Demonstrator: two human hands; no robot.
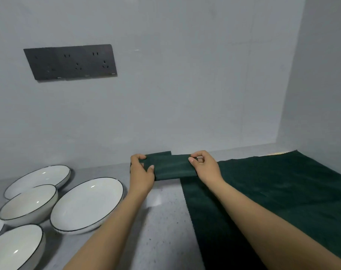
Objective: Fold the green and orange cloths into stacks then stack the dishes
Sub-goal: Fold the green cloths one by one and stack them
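A small folded dark green cloth [172, 167] is held near the back wall, just above the grey counter. My left hand [141, 171] grips its left end, thumb on top and fingers curled behind. My right hand [203, 166] pinches its right end between thumb and fingers. A large dark green cloth [273, 201] lies spread flat on the counter at the right, under my right forearm. Several white dishes with black rims sit at the left: a wide bowl [86, 204], a smaller bowl [28, 203], a plate [38, 180] behind them, another bowl [13, 248] in front. No orange cloth is in view.
The grey speckled counter [162, 221] runs between the dishes and the large cloth. A grey wall stands close behind, with a dark socket panel [70, 62] on it. A side wall closes the right end.
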